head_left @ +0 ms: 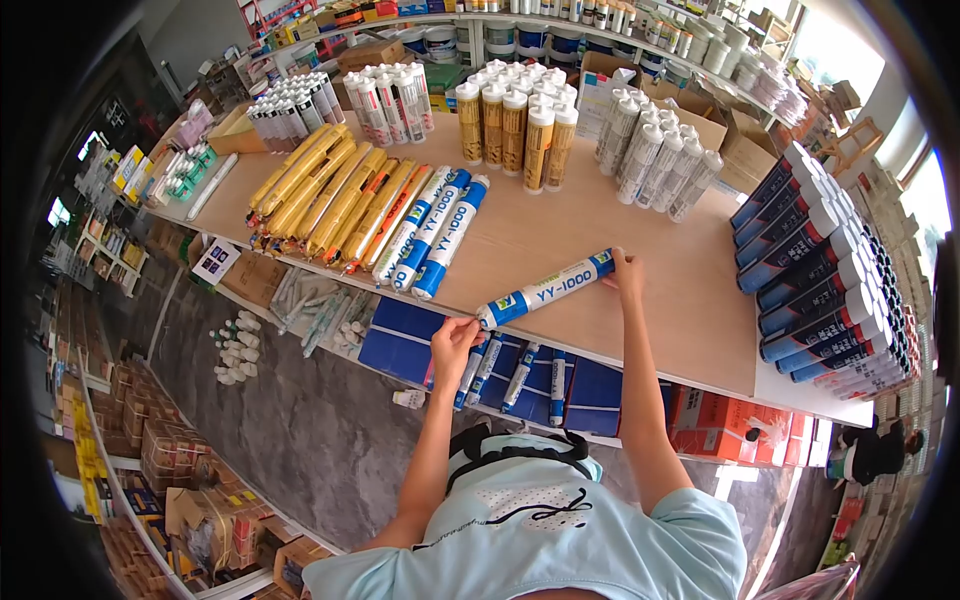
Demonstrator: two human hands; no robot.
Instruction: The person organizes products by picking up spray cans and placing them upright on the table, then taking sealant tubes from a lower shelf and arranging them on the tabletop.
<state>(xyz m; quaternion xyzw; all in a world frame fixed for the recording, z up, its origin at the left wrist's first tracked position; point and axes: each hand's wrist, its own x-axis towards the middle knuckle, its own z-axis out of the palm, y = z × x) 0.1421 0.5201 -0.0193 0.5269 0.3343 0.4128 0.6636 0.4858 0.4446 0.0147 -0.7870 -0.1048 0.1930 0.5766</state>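
A blue-and-white sealant sausage (pixel 548 291) marked YY-1000 is held by its two ends, over the front part of the wooden table. My left hand (pixel 455 347) pinches its left end near the table's front edge. At the other end, higher and to the right, my right hand (pixel 628 277) has its fingers closed on the tip. More YY-1000 sausages (pixel 450 236) lie side by side on the table to the left, beside a row of yellow foil sausages (pixel 345 205).
Gold cartridges (pixel 514 130), grey cartridges (pixel 655 158) and red-white cartridges (pixel 389 105) stand along the back. Dark blue cartridges (pixel 810 280) are stacked at the right. Below the table edge, more sausages (pixel 520 378) lie on blue boxes (pixel 597 395). Red-orange boxes (pixel 735 425) sit lower right.
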